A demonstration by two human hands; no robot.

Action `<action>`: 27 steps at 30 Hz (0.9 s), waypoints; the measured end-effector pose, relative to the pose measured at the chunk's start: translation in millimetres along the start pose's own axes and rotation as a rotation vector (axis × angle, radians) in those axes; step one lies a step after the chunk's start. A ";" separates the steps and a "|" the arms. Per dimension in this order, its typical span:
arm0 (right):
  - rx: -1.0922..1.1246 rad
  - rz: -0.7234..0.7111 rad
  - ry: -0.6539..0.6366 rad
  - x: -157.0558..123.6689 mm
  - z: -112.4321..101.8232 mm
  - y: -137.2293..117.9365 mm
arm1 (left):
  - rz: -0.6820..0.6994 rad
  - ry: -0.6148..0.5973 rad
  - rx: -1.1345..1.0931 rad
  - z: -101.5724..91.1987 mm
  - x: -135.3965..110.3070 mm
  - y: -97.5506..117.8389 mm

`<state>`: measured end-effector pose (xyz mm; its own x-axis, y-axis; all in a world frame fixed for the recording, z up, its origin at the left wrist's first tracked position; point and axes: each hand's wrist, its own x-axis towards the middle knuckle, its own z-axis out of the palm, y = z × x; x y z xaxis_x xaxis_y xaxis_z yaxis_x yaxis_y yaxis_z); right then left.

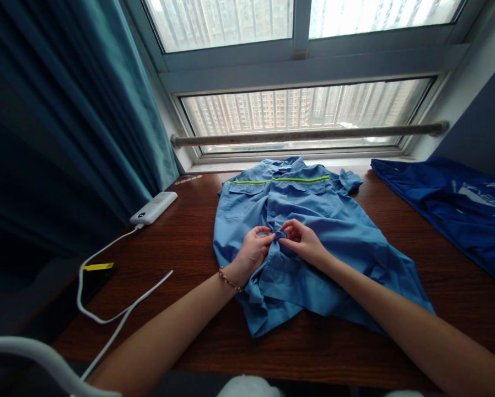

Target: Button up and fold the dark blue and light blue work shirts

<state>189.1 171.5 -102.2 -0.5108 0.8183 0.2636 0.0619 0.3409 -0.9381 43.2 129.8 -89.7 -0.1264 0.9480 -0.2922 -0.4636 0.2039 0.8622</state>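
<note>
Centre of frame – left hand and right hand pinch the shirt front between them, collar toward the window – on the table

a shirt lies at the middle of the table, collar toward the window behind; the left hand and right hand meet on its front; a power bank sits to its left, cable trailing toward the near edge; a second garment lies well apart at right; a curtain hangs at left
</note>
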 end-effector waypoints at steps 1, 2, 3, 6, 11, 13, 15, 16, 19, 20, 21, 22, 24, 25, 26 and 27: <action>0.021 0.004 -0.010 0.6 -0.2 0.8 | 0.006 -0.008 0.002 0.8 0.0 -0.6; 0.041 0.006 -0.020 1.2 -0.3 1.3 | 0.015 -0.018 0.003 1.3 0.3 -1.4; 0.061 0.011 -0.026 1.6 -0.3 1.6 | 0.029 -0.028 0.004 1.5 0.7 -2.5; 0.120 0.054 -0.017 2.1 -0.7 1.5 | 0.085 -0.085 0.026 -0.1 3.2 -6.3; 0.219 0.157 -0.052 4.2 -2.3 3.1 | 0.184 -0.194 0.136 -7.1 8.3 -10.8; 0.243 0.186 -0.067 5.7 -3.1 3.5 | 0.210 -0.203 0.174 -8.4 9.0 -10.3; 0.265 0.224 -0.074 6.9 -3.6 2.8 | 0.234 -0.209 0.206 -7.7 8.3 -8.4; 0.276 0.246 -0.074 7.3 -3.8 2.1 | 0.245 -0.213 0.224 -6.7 7.1 -7.1; 0.314 0.319 -0.065 7.3 -4.0 -0.3 | 0.271 -0.230 0.303 -1.6 -0.5 -2.7; 0.323 0.344 -0.065 6.9 -4.0 -1.1 | 0.283 -0.244 0.334 0.5 -4.3 -1.4; 0.327 0.365 -0.071 6.4 -4.2 -1.9 | 0.300 -0.263 0.369 2.8 -8.3 -0.3; 0.328 0.381 -0.078 5.8 -4.3 -2.7 | 0.320 -0.283 0.402 4.9 -12.2 0.6; 0.328 0.403 -0.097 4.8 -4.5 -3.9 | 0.359 -0.311 0.439 8.4 -18.1 1.7; 0.333 0.404 -0.101 4.5 -4.5 -4.1 | 0.369 -0.317 0.441 9.4 -19.4 1.8; 0.341 0.402 -0.100 4.5 -4.4 -4.0 | 0.369 -0.319 0.433 9.7 -19.4 1.7; 0.347 0.399 -0.094 4.8 -4.4 -3.3 | 0.362 -0.317 0.420 9.2 -18.1 1.4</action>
<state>190.3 176.3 -96.8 -0.5812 0.8026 -0.1345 -0.0125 -0.1741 -0.9846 53.0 115.2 -79.4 0.0851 0.9880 0.1292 -0.0492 -0.1253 0.9909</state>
